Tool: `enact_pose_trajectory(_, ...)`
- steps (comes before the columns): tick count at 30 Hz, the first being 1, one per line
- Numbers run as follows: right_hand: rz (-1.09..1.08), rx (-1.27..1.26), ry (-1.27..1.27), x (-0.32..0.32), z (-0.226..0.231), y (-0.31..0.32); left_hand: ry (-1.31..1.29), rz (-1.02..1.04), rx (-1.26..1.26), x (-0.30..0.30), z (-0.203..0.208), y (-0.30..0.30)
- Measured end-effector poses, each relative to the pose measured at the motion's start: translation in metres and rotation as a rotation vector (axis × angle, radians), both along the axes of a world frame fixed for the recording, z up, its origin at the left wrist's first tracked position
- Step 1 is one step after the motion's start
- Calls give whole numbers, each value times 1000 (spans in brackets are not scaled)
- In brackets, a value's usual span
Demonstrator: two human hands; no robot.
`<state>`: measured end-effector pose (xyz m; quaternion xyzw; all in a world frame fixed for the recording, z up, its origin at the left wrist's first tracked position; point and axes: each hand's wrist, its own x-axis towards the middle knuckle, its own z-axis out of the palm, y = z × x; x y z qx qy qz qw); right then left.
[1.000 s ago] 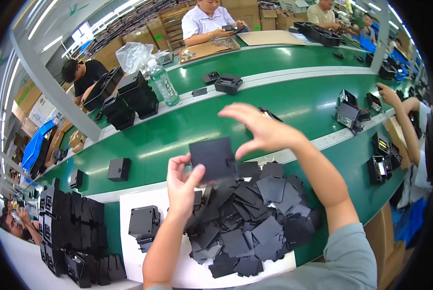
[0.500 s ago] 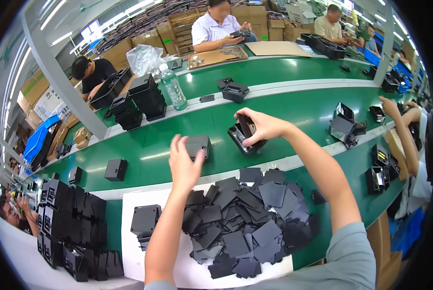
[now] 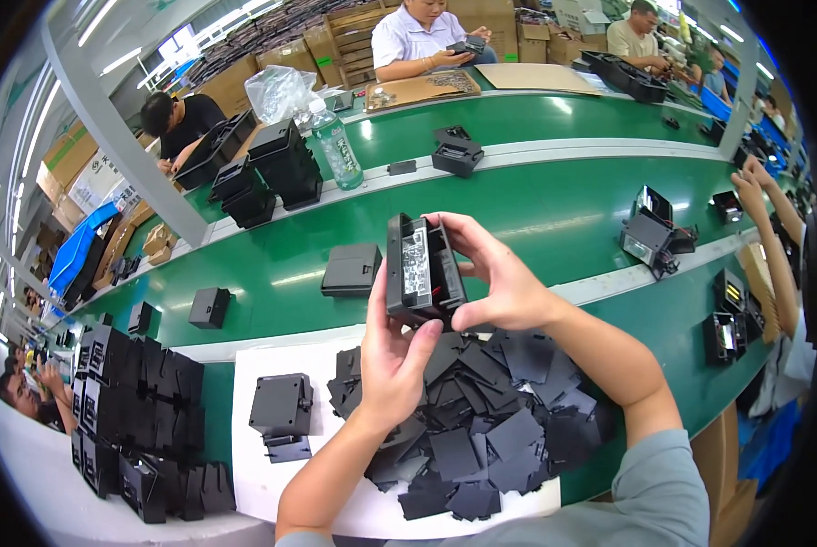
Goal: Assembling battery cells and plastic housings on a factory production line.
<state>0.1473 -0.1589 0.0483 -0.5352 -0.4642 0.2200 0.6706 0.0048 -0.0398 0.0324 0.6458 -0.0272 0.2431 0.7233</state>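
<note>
Both my hands grip a black plastic box housing [image 3: 418, 269], tilted above the near edge of the green belt. Its open side shows a clear or silvery part and a bit of red wire. My left hand [image 3: 393, 365] is wrapped round its left and lower side. On its right side, the fingers and thumb of my right hand [image 3: 500, 278] are closed. Below lies a heap of flat black plates [image 3: 481, 438] on a white sheet [image 3: 336, 510]. A closed black box [image 3: 351, 271] rests on the belt just left of my hands.
Stacked black housings [image 3: 139, 401] stand at the left, beside another black box [image 3: 281, 404] on the sheet. A plastic bottle [image 3: 337, 150] stands on the far rail near tall black cases [image 3: 285, 169]. Wired housings [image 3: 650, 235] lie on the right. Co-workers sit across and at both sides.
The box housing has come left and nearer, turned more upright. My left hand, earlier open by the closed box on the belt, now grips the housing together with my right.
</note>
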Motion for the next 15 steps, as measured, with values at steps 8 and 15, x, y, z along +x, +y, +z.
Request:
enact_pose_trajectory(8, -229, 116, -456, -11, -27, 11, -89, -41, 58, -3, -18, -6)
enact_pose_trajectory(15, -116, -89, -208, -8, 3, -5, 98, 170, 184, -8, -10, -5)
